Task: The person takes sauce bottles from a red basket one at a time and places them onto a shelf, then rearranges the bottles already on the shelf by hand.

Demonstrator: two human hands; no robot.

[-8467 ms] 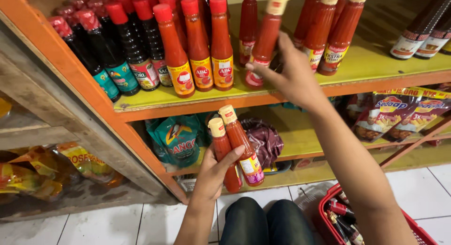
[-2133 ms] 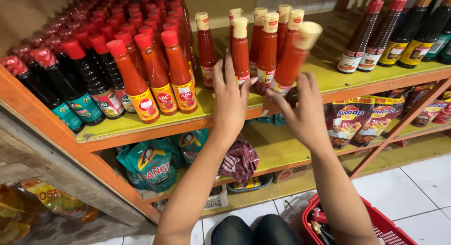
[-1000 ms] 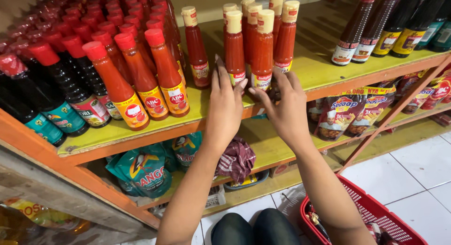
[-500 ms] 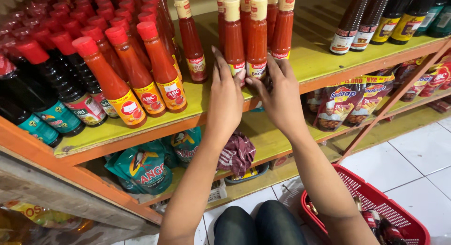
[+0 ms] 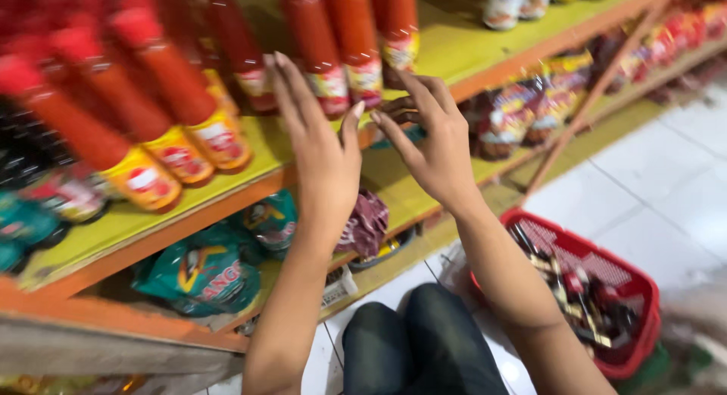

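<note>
Bottles (image 5: 356,50) of red sauce stand upright in a tight group on the yellow shelf (image 5: 454,46), just beyond both hands. Left hand (image 5: 322,149) is open with fingers spread, empty, near the front bottles but not touching them, as far as the blur lets me see. Right hand (image 5: 432,141) is also open and empty, just beside the left. More bottles (image 5: 163,130) fill the shelf to the left. Red basket (image 5: 594,289) on the floor at right holds more goods, so stocking seems partly done.
</note>
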